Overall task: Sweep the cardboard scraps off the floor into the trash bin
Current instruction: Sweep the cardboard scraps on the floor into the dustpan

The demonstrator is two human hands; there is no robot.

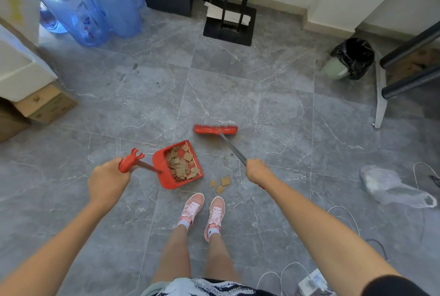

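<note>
Left hand (pixel 108 176) grips the dustpan (pixel 178 165), right hand (pixel 257 172) the broom (pixel 214 130). Stray scraps (pixel 225 181) at the dustpan's four o'clock likely need sweeping in next.

Beside my left fingers (pixel 114 166), a red dustpan (pixel 158 162) holds brown cardboard scraps (pixel 181 165); past my right fingers (pixel 256 169), a red broom (pixel 215 130) on the grey, white-veined floor (pixel 262 96).

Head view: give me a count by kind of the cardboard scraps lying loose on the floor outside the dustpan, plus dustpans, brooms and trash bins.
cardboard scraps loose on the floor: 3
dustpan, red, loaded with scraps: 1
broom, red head: 1
trash bin, black liner: 1
Total: 6
</note>
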